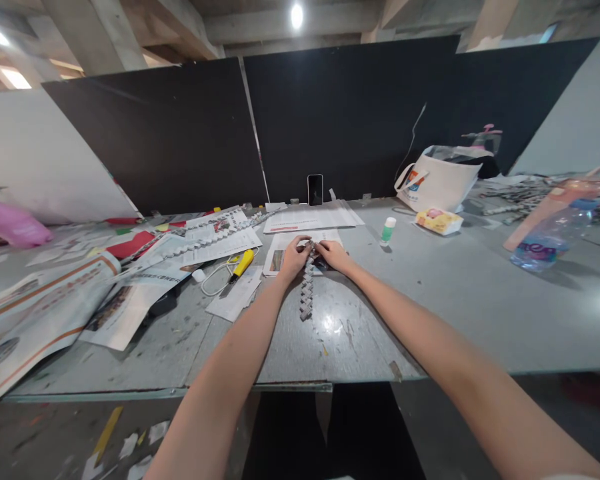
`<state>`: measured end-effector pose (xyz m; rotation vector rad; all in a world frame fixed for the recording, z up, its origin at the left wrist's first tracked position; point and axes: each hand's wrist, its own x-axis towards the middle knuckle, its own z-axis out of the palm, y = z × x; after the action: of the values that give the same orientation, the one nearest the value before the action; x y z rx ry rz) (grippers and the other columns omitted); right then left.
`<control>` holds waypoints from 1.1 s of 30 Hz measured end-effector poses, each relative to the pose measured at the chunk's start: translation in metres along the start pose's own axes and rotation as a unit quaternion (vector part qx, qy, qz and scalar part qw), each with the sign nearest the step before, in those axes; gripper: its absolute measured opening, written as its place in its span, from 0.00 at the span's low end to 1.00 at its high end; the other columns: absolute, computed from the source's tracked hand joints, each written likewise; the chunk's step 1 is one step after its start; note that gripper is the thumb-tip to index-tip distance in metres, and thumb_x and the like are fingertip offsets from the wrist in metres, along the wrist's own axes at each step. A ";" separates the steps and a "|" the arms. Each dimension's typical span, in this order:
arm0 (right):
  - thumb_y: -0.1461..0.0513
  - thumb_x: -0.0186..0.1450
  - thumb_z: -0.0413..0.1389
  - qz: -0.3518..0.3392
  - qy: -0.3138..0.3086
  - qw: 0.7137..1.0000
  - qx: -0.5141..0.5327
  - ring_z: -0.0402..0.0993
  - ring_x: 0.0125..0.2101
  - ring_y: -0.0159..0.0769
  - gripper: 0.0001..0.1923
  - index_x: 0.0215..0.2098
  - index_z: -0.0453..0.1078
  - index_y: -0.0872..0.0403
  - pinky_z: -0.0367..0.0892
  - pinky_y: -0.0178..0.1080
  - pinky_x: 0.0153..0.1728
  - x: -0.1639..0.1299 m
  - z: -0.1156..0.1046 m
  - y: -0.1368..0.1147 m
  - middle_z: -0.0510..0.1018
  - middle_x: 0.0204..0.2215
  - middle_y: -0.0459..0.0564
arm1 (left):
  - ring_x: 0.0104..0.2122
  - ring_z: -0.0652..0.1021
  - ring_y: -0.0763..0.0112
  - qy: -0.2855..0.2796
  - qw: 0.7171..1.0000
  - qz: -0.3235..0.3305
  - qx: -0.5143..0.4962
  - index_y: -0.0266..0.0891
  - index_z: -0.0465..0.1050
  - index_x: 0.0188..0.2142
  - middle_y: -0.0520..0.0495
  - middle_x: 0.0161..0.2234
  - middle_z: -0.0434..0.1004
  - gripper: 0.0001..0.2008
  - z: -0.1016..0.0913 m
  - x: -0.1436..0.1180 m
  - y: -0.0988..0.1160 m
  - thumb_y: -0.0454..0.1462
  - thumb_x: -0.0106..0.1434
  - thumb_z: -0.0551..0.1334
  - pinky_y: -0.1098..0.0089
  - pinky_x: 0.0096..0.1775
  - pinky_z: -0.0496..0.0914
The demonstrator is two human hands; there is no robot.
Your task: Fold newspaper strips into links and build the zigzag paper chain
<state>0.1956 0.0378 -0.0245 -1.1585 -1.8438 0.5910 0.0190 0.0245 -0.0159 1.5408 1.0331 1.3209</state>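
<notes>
Grey worktop [430, 320], scuffed, spanning the middle of the frame, backed by black panels. Containers: a white tote bag [437, 181] at upper right of the worktop, mouth open, contents not discernible; behind it a pink-topped spray bottle [483, 137]; a clear plastic water bottle [550, 240] lying tilted at far right, blue label, liquid level not clear; a small white bottle with green base [389, 230] upright, right of centre; a yellow packet [437, 221] just below the tote bag; a pink bottle [10, 223] at the far left edge. Centre: a folded-paper chain [307, 293], grey newsprint links, lying on the worktop and running from the hands down toward the viewer. Left hand [294, 257] and right hand [334, 255] meet at the chain's upper end, both resting over a printed sheet [280, 257]; the fingers of each hand are curled nearly closed and pinch the topmost link between them, fingertips touching the paper. Left of the hands: a yellow-handled tool [243, 263] lying beside a white cable [215, 280], a second long paper chain [205, 240] across spread newspapers [45, 307]. A phone [315, 189] stands upright against the black panel at upper centre, with a stack of sheets [313, 217] before it.
</notes>
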 end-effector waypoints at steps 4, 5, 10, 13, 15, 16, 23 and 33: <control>0.44 0.72 0.51 -0.020 -0.023 1.000 0.001 0.71 0.30 0.39 0.25 0.26 0.68 0.51 0.59 0.39 0.32 -0.004 -0.003 -0.006 0.77 0.24 0.48 | 0.27 0.76 0.69 -0.001 0.999 0.022 0.029 0.39 0.76 0.51 0.50 0.27 0.79 0.19 0.000 0.001 -0.003 0.44 0.63 0.69 0.71 0.34 0.68; 0.44 0.72 0.51 -0.022 -0.025 0.999 0.002 0.72 0.30 0.39 0.25 0.26 0.69 0.51 0.60 0.39 0.33 -0.004 -0.004 -0.007 0.77 0.25 0.48 | 0.28 0.77 0.68 -0.001 0.999 0.029 0.039 0.39 0.76 0.51 0.50 0.27 0.79 0.18 0.000 0.001 -0.003 0.42 0.64 0.68 0.71 0.35 0.69; 0.44 0.72 0.53 -0.028 -0.018 0.999 0.001 0.73 0.31 0.41 0.24 0.30 0.73 0.51 0.62 0.39 0.33 -0.006 -0.006 -0.005 0.80 0.27 0.49 | 0.32 0.80 0.65 -0.009 0.996 0.047 0.073 0.40 0.77 0.49 0.48 0.29 0.81 0.15 0.000 -0.005 0.006 0.38 0.64 0.69 0.68 0.39 0.70; 0.44 0.72 0.52 -0.032 -0.008 0.999 0.004 0.73 0.32 0.41 0.23 0.32 0.75 0.52 0.65 0.39 0.36 -0.005 -0.005 -0.003 0.81 0.29 0.50 | 0.33 0.80 0.62 -0.012 0.995 0.048 0.085 0.40 0.77 0.48 0.47 0.30 0.81 0.14 0.002 -0.008 0.011 0.38 0.63 0.70 0.67 0.40 0.71; 0.45 0.73 0.51 -0.037 -0.001 0.999 0.006 0.74 0.33 0.41 0.23 0.34 0.76 0.52 0.65 0.40 0.38 -0.005 -0.005 -0.003 0.82 0.31 0.50 | 0.34 0.81 0.61 -0.009 0.996 0.048 0.075 0.41 0.75 0.50 0.47 0.31 0.82 0.16 0.004 -0.008 0.012 0.39 0.64 0.70 0.66 0.41 0.71; 0.45 0.73 0.51 -0.039 0.004 0.999 0.005 0.74 0.33 0.41 0.23 0.34 0.76 0.52 0.65 0.40 0.37 -0.005 -0.005 -0.003 0.82 0.31 0.50 | 0.34 0.81 0.62 -0.003 0.997 0.041 0.062 0.40 0.73 0.51 0.46 0.31 0.83 0.17 0.005 -0.008 0.012 0.39 0.64 0.71 0.66 0.41 0.71; 0.44 0.73 0.51 -0.067 0.041 0.997 -0.018 0.71 0.34 0.42 0.24 0.33 0.75 0.52 0.63 0.41 0.38 -0.006 -0.003 -0.009 0.79 0.31 0.52 | 0.33 0.81 0.65 0.066 0.998 0.016 0.018 0.39 0.70 0.37 0.45 0.32 0.82 0.14 0.006 0.004 -0.001 0.41 0.61 0.73 0.68 0.38 0.71; 0.47 0.76 0.50 -0.118 0.072 0.990 -0.032 0.73 0.37 0.44 0.23 0.35 0.76 0.51 0.65 0.42 0.43 -0.010 -0.006 -0.009 0.78 0.34 0.55 | 0.33 0.80 0.66 0.038 0.998 0.041 -0.018 0.40 0.70 0.34 0.45 0.32 0.81 0.19 0.008 0.002 0.004 0.46 0.57 0.75 0.68 0.38 0.70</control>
<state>0.1981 0.0248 -0.0187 -0.9773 -1.8516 0.3079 0.0276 0.0250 -0.0122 1.5306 0.9971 1.4559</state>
